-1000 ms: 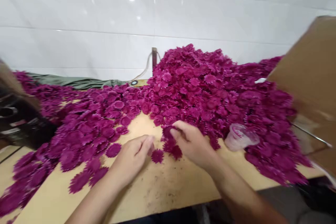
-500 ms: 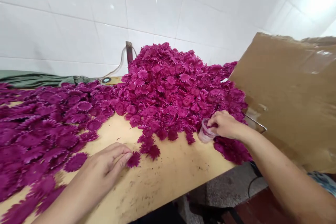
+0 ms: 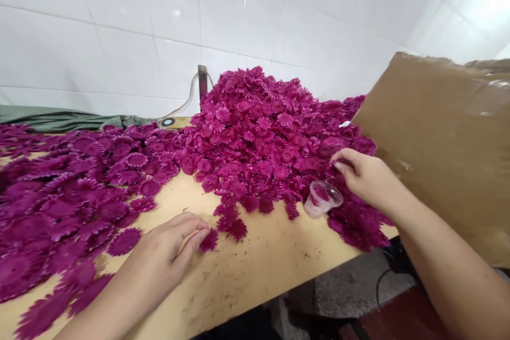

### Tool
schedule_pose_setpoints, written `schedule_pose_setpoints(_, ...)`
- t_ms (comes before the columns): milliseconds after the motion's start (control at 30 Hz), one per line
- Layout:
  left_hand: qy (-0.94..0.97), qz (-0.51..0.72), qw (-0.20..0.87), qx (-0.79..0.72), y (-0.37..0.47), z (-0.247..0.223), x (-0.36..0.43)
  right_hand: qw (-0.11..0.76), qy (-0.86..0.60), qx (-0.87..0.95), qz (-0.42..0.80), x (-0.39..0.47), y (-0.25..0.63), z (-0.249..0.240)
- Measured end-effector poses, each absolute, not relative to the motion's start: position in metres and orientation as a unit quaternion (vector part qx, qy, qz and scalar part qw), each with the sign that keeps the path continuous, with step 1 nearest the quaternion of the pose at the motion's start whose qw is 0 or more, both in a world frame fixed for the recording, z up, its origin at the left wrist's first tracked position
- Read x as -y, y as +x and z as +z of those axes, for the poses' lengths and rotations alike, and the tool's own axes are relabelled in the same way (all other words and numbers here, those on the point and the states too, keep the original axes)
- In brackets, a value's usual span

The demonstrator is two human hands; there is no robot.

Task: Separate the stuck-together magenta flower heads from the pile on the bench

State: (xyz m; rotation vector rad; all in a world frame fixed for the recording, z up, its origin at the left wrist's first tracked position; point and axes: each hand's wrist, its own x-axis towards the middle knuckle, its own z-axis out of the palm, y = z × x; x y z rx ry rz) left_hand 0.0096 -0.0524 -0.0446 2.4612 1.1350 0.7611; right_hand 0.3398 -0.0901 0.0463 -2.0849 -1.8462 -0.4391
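My left hand (image 3: 179, 244) pinches the edge of a small magenta flower piece (image 3: 209, 240) just above the wooden table. My right hand (image 3: 353, 172) is raised over the right side of the flower heap, thumb and forefinger brought together; what they hold, if anything, is too small to make out. Below and left of it stands a clear plastic cup (image 3: 317, 209), slightly tilted, with whitish contents and some magenta inside. A tall heap of magenta flowers (image 3: 258, 143) rises behind both hands.
Flatter magenta flowers (image 3: 51, 212) spread over the left of the table (image 3: 247, 276). A large cardboard sheet (image 3: 446, 154) leans at the right. Green cloth (image 3: 71, 118) lies along the white tiled wall (image 3: 119, 58). A dark post (image 3: 203, 82) stands behind the heap.
My right hand has come out of the cup and moved up and to the right. The cup's rim now shows fully. My left hand keeps its pinch on the flower piece.
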Motion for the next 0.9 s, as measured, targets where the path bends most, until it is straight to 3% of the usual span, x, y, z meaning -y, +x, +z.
schedule_pose_setpoints(233,0.871,0.264,0.191,-0.367,0.029,-0.037,0.055,0.173,-0.73,0.659,-0.046,0.086,0.359,0.033)
schedule_pose_setpoints(400,0.882,0.25,0.186,-0.352,0.04,-0.038,0.055,0.055,-0.712,0.698,0.055,0.084,0.367,0.031)
schedule_pose_setpoints(600,0.89,0.195,0.185,-0.369,0.042,-0.044,0.052,-0.082,-0.646,0.758,-0.042,0.075,0.357,0.033)
schedule_pose_setpoints(767,0.886,0.205,0.188,-0.37,0.04,-0.049,0.051,-0.104,-0.616,0.762,-0.17,0.069,0.357,0.028)
schedule_pose_setpoints(900,0.883,0.225,0.191,-0.364,0.038,-0.052,0.051,-0.12,-0.588,0.778,-0.188,0.063,0.359,0.021)
